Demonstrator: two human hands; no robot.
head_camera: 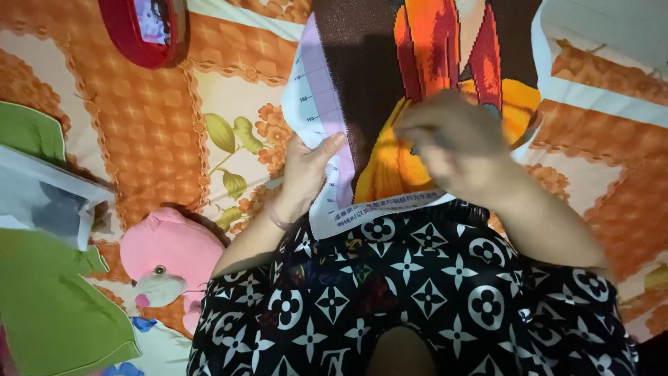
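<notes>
A cross-stitch canvas [390, 76] with a brown, orange and red picture and a white gridded border lies over my lap. My left hand [306, 170] grips its left border, thumb on top of the white and lilac edge. My right hand [456, 143] rests on the orange part of the picture, fingers curled and pinched together; it is blurred, and whether a needle sits between the fingers cannot be told. My legs in black trousers [417, 292] with white flower shapes fill the lower middle.
An orange and cream flowered bedsheet [160, 118] lies beneath everything. A pink plush toy [170, 261] sits at the lower left beside green cloth [49, 313]. A red round object [142, 28] lies at the top left, and a translucent plastic bag [42, 198] at the left edge.
</notes>
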